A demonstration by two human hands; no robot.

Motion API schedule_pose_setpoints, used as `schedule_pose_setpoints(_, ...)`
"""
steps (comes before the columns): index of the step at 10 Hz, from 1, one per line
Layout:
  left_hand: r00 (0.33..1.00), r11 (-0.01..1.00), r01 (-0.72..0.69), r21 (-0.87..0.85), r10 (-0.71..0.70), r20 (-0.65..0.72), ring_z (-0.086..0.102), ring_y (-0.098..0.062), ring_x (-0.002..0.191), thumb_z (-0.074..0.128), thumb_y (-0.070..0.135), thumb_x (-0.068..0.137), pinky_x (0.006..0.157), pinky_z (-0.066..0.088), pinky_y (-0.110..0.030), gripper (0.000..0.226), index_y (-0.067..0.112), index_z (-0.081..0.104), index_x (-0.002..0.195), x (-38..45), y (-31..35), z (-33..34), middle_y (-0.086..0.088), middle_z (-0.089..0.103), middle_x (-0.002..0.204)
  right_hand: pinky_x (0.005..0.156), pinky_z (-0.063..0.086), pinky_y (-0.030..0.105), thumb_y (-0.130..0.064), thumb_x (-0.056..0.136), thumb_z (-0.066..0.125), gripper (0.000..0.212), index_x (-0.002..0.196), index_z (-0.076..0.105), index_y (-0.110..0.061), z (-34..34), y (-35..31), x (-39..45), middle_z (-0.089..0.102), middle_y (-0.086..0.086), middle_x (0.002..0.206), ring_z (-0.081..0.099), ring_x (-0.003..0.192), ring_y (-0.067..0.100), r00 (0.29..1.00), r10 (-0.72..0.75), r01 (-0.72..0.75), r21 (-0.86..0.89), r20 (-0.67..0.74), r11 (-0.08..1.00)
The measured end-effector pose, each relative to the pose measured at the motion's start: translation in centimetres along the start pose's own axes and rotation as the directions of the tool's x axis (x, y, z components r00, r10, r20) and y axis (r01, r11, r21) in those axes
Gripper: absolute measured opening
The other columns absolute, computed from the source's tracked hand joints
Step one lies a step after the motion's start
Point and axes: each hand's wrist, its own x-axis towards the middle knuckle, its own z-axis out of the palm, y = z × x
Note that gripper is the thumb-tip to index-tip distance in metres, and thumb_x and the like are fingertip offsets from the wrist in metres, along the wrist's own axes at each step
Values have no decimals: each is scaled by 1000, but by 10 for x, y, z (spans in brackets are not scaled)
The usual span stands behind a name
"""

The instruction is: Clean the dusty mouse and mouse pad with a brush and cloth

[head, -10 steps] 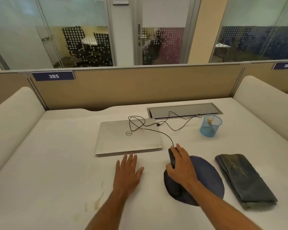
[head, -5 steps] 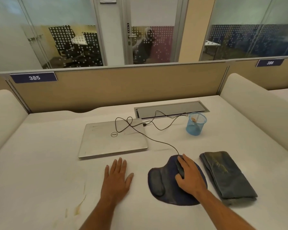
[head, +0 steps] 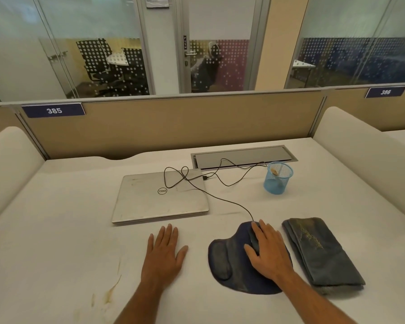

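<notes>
A dark blue mouse pad [head: 229,265] with a raised wrist rest lies on the white desk [head: 56,242]. On it sits a black wired mouse [head: 253,239], mostly covered by my right hand [head: 268,252], which grips it. My left hand [head: 164,252] rests flat on the desk to the left of the pad, fingers apart, holding nothing. A folded grey-green cloth [head: 320,253] lies just right of the pad. A brush handle [head: 274,171] pokes up inside the blue mesh cup [head: 277,178] at the back right.
A closed silver laptop [head: 160,197] lies behind my left hand, with the mouse cable [head: 222,199] looped across it. A grey cable hatch [head: 243,156] sits at the desk's back. Padded dividers flank both sides. Brownish stains [head: 110,293] mark the near left desk.
My right hand slid the mouse from the pad's far left edge rightward onto the pad, uncovering the wrist rest. The left hand stayed flat. The view shifted a little.
</notes>
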Motion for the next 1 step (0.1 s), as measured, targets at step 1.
schedule_pose_setpoints(1,1000,1000,-2,18,2,8,-14,-14,151,11,63,99,119,-17,-38,74,21,-4,158,1,3,0,3,-9,166,120,7,44,-64,89,33,77,153,17,-24,-6,0,5,14,2,162,8,149,23,999,0,0,-7,-39,1000)
